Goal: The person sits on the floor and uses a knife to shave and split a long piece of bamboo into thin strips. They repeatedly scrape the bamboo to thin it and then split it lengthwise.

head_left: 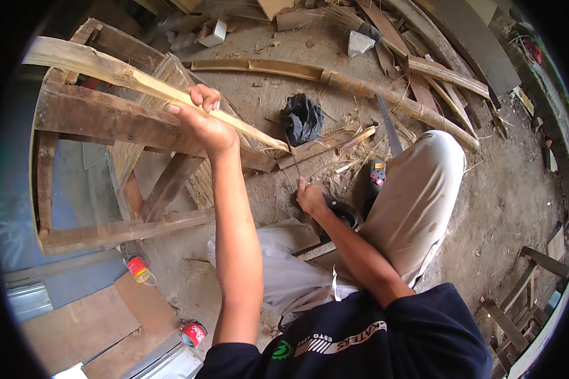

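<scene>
Bamboo strip [146, 83] slants lengthwise through the gripping left hand [210, 126], its tip lying to that hand's right, just ahead of the right hand [311, 198], closed on a thin-bladed tool [296, 164].

Soft, fairly bright daylight fills your view, and you get only faint, loose-edged shadows on the grey-brown dirt floor [499, 202]. The beige cloth trousers [423, 183] pale toward white at your raised knee, while the dark navy cotton shirt [392, 341] swallows its folds. You see the pale yellow split-bamboo strip [126, 76] clearly mid-length. Toward the rim, the fisheye bends straight edges, detail softens, and your corners drop into black.
</scene>
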The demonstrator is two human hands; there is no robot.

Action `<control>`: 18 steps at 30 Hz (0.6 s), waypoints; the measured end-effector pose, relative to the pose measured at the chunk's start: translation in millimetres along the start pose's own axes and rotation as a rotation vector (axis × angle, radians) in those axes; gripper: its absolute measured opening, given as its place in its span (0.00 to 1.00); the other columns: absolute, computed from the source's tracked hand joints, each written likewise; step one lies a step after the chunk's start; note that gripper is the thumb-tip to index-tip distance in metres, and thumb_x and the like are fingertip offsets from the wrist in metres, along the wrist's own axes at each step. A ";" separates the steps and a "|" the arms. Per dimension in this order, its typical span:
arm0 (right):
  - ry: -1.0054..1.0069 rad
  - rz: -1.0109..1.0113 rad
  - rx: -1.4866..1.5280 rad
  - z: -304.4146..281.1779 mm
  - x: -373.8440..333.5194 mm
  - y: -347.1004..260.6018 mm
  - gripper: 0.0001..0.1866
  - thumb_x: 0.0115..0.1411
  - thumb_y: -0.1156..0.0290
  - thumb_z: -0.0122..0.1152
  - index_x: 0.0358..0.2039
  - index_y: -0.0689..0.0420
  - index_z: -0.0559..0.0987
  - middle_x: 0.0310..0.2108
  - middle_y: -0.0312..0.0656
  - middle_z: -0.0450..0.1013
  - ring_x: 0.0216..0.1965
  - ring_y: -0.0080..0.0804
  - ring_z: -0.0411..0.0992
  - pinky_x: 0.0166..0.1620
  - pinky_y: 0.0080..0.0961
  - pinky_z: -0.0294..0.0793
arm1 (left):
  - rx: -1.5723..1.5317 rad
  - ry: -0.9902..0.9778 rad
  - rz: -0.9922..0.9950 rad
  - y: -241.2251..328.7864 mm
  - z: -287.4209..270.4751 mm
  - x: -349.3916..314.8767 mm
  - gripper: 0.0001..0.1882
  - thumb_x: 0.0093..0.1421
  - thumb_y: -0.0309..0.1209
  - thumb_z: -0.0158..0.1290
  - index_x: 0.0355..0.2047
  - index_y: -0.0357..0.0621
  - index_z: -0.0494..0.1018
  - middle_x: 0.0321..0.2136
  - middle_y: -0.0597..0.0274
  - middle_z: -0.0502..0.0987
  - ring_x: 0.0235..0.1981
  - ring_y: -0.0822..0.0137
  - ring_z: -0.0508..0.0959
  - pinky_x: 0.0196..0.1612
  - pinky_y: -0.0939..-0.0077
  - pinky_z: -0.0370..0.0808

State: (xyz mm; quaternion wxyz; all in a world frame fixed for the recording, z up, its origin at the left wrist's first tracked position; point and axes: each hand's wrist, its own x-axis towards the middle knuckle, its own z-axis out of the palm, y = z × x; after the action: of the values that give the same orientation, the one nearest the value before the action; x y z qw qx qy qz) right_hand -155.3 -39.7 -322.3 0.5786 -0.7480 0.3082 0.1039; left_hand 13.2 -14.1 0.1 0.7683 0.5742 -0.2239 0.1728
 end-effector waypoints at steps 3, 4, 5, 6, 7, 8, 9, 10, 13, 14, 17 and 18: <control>0.117 0.080 -0.103 2.3 6.1 0.9 0.42 0.68 0.43 0.34 0.25 0.74 0.79 0.25 0.71 0.72 0.36 0.68 0.75 0.45 0.49 0.73 | 0.013 0.016 0.000 0.1 0.7 -2.3 0.33 0.64 0.69 0.31 0.26 0.49 0.54 0.18 0.69 0.55 0.23 0.73 0.55 0.30 0.79 0.55; 0.112 0.196 -0.117 -0.5 4.0 -6.0 0.42 0.68 0.43 0.35 0.24 0.75 0.79 0.24 0.72 0.72 0.36 0.68 0.75 0.45 0.50 0.73 | 0.018 0.010 -0.008 0.3 1.1 -3.2 0.33 0.64 0.68 0.31 0.26 0.49 0.55 0.18 0.69 0.56 0.23 0.73 0.55 0.30 0.79 0.56; 0.088 0.085 -0.065 -5.0 1.6 -17.7 0.42 0.68 0.43 0.35 0.26 0.75 0.79 0.26 0.72 0.72 0.37 0.68 0.75 0.46 0.50 0.72 | 0.016 -0.004 -0.004 -0.1 2.1 -3.0 0.33 0.64 0.68 0.31 0.26 0.49 0.55 0.18 0.69 0.56 0.23 0.73 0.55 0.30 0.80 0.56; 0.065 0.062 -0.050 -10.9 -2.6 -33.2 0.41 0.68 0.43 0.35 0.27 0.74 0.79 0.28 0.72 0.73 0.39 0.67 0.75 0.47 0.50 0.72 | 0.042 -0.044 0.001 -0.2 2.6 -3.3 0.33 0.65 0.68 0.31 0.26 0.49 0.55 0.19 0.69 0.56 0.23 0.73 0.55 0.30 0.80 0.57; 0.029 0.052 -0.043 -16.4 -13.5 -49.5 0.41 0.68 0.43 0.35 0.29 0.74 0.79 0.30 0.72 0.73 0.40 0.66 0.75 0.48 0.50 0.72 | 0.038 -0.028 -0.012 -0.8 3.2 -3.6 0.32 0.65 0.67 0.30 0.27 0.49 0.55 0.19 0.69 0.56 0.23 0.74 0.56 0.30 0.79 0.58; -0.017 0.087 -0.049 -21.5 -26.3 -65.3 0.41 0.68 0.43 0.35 0.31 0.74 0.79 0.32 0.72 0.74 0.42 0.66 0.75 0.49 0.49 0.71 | 0.014 0.014 -0.041 -0.9 3.0 -4.0 0.32 0.65 0.67 0.31 0.27 0.49 0.55 0.20 0.69 0.56 0.23 0.74 0.56 0.30 0.79 0.58; -0.014 -0.007 0.035 -26.1 -33.4 -81.5 0.40 0.69 0.44 0.36 0.27 0.73 0.80 0.27 0.70 0.73 0.39 0.65 0.75 0.45 0.50 0.71 | -0.003 0.027 -0.058 -1.6 3.6 -3.4 0.32 0.65 0.67 0.31 0.27 0.49 0.56 0.20 0.69 0.56 0.23 0.74 0.56 0.30 0.79 0.58; -0.023 -0.069 0.091 -30.4 -38.3 -93.9 0.40 0.69 0.44 0.37 0.26 0.73 0.79 0.26 0.70 0.73 0.39 0.65 0.75 0.44 0.50 0.71 | -0.011 0.039 -0.051 -1.6 3.3 -2.9 0.32 0.65 0.67 0.31 0.27 0.49 0.56 0.21 0.69 0.56 0.23 0.74 0.56 0.30 0.79 0.58; -0.020 -0.222 0.181 -35.3 -42.9 -100.5 0.40 0.69 0.43 0.38 0.23 0.72 0.78 0.20 0.68 0.71 0.32 0.62 0.75 0.39 0.49 0.71 | 0.018 0.091 -0.058 0.2 2.4 -0.9 0.31 0.66 0.66 0.33 0.28 0.48 0.56 0.22 0.69 0.57 0.23 0.75 0.56 0.30 0.80 0.58; 0.010 -0.238 0.143 -33.3 -39.8 -94.4 0.41 0.69 0.43 0.37 0.22 0.72 0.77 0.18 0.65 0.70 0.28 0.59 0.75 0.37 0.48 0.72 | 0.025 0.083 -0.035 1.7 2.0 0.6 0.31 0.66 0.66 0.34 0.28 0.48 0.56 0.22 0.69 0.57 0.23 0.75 0.56 0.29 0.80 0.58; 0.086 -0.101 0.004 -24.2 -26.2 -59.7 0.40 0.69 0.44 0.38 0.18 0.70 0.75 0.14 0.59 0.68 0.20 0.53 0.72 0.32 0.44 0.72 | -0.063 0.148 -0.053 5.7 1.1 0.9 0.30 0.65 0.65 0.36 0.28 0.48 0.57 0.22 0.69 0.57 0.23 0.75 0.57 0.29 0.80 0.58; 0.172 0.031 -0.075 -19.2 -22.5 -50.0 0.39 0.69 0.44 0.38 0.17 0.69 0.74 0.13 0.57 0.67 0.19 0.51 0.71 0.31 0.43 0.71 | -0.066 0.119 -0.033 6.1 1.3 0.0 0.30 0.65 0.64 0.37 0.28 0.48 0.57 0.22 0.69 0.57 0.23 0.75 0.58 0.30 0.80 0.58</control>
State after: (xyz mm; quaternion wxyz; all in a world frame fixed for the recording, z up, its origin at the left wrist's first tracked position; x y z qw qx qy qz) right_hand -147.8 -42.8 -264.8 0.5198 -0.7706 0.3639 0.0598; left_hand 9.8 -13.6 5.3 0.8014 0.5411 -0.1739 0.1862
